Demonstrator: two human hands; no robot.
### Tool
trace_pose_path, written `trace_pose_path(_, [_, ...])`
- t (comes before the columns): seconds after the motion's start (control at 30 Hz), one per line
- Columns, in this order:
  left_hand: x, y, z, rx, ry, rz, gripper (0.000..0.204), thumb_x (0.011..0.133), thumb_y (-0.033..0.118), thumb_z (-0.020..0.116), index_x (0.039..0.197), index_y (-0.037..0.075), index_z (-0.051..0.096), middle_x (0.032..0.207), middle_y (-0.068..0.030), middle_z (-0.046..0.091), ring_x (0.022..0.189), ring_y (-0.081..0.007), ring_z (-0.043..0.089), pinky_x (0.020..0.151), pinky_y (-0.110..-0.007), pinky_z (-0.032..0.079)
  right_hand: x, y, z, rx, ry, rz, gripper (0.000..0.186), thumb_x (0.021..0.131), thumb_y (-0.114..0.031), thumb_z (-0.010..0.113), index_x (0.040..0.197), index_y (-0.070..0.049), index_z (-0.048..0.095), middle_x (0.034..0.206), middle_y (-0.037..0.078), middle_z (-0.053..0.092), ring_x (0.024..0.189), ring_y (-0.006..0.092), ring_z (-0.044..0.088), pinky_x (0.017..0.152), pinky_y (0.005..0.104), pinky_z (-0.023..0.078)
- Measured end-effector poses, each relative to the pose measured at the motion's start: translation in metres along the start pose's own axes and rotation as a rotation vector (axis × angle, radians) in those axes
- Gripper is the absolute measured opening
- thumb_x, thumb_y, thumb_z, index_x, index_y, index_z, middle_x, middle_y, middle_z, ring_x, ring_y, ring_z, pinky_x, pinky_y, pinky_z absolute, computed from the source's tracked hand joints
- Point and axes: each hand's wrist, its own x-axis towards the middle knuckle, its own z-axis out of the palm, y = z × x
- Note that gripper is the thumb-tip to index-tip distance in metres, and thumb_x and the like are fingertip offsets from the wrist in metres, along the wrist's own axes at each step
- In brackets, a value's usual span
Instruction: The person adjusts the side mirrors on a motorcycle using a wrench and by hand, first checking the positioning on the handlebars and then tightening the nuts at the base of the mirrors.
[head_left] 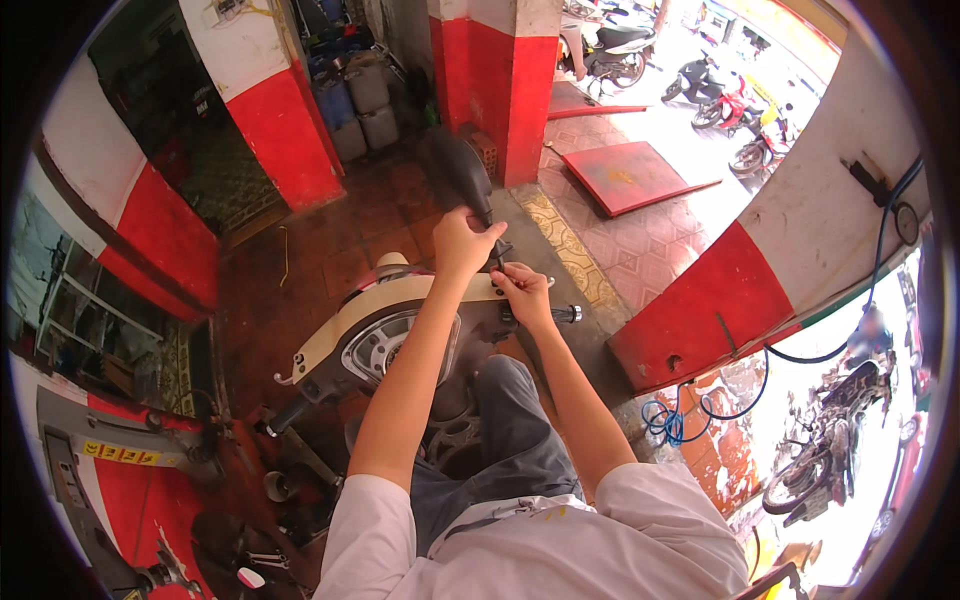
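A black rear-view mirror (460, 168) stands up at the right side of a scooter's cream handlebar cover (345, 320). My left hand (465, 242) is closed round its stem, just below the mirror head. Lower down, the fingers of my right hand (523, 292) pinch the foot of the stem, close to the right handlebar grip (568, 314). Whether the stem sits in its mount is hidden by my fingers. Between my arms and the cover lies the round speedometer (385, 345), partly behind my left forearm. The left handlebar grip (290, 414) points toward the lower left.
Plastic jerrycans (368, 95) stand against the back wall by a red-and-white pillar (510, 95). A red ramp plate (635, 178) lies outside, with parked motorbikes (740, 110) beyond. A coiled blue hose (668, 422) hangs at the right. Tools (265, 560) lie at the lower left.
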Motion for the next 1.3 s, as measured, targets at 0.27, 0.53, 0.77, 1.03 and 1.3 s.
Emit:
trace_pose_path(0.27, [0.019,-0.002,0.014,-0.027,-0.145,0.107,0.024,0.075,0.010,0.082,0.091,-0.002,0.069,0.080,-0.0148,0.074,0.074,-0.0233,0.074,0.067,-0.034,0.057,-0.001,0.001,0.000,-0.060,0.000,-0.030,0.018,0.090,-0.010,0.073,0.104,0.002,0.075,0.092,0.000,0.067,0.078,0.0050,0.057,0.066,0.0211,0.045])
trace_pose_path(0.53, [0.009,0.026,0.034,0.175,-0.289,0.335,0.025,0.075,-0.001,0.070,0.099,-0.002,0.064,0.086,-0.0210,0.071,0.087,-0.0388,0.070,0.076,-0.045,0.055,-0.004,-0.004,-0.002,-0.048,0.010,0.014,0.018,0.090,-0.009,0.073,0.103,0.003,0.074,0.088,0.002,0.069,0.076,0.0062,0.059,0.065,0.0227,0.047])
trace_pose_path(0.77, [0.008,0.031,0.043,0.291,-0.272,0.384,0.024,0.072,0.002,0.071,0.094,-0.002,0.063,0.088,-0.0239,0.068,0.090,-0.0424,0.067,0.079,-0.049,0.053,-0.002,0.004,-0.001,-0.038,0.057,0.037,0.014,0.089,-0.005,0.072,0.099,0.004,0.074,0.080,0.001,0.069,0.071,0.0045,0.058,0.062,0.0215,0.046])
trace_pose_path(1.03, [0.007,0.044,0.050,0.387,-0.422,0.459,0.027,0.069,0.000,0.070,0.094,-0.004,0.062,0.091,-0.0229,0.067,0.092,-0.0421,0.066,0.080,-0.049,0.052,0.000,0.027,-0.008,0.010,0.109,0.014,0.010,0.087,-0.003,0.071,0.092,0.005,0.073,0.076,0.001,0.070,0.067,0.0034,0.058,0.059,0.0216,0.046])
trace_pose_path(1.3, [-0.025,0.033,0.025,0.113,-0.527,0.552,0.042,0.071,-0.008,0.061,0.113,-0.001,0.058,0.109,-0.0214,0.063,0.103,-0.0406,0.062,0.079,-0.045,0.053,-0.008,-0.004,-0.003,-0.211,0.121,0.010,0.010,0.085,-0.003,0.069,0.086,0.006,0.069,0.083,0.007,0.073,0.078,0.0113,0.066,0.069,0.0298,0.052])
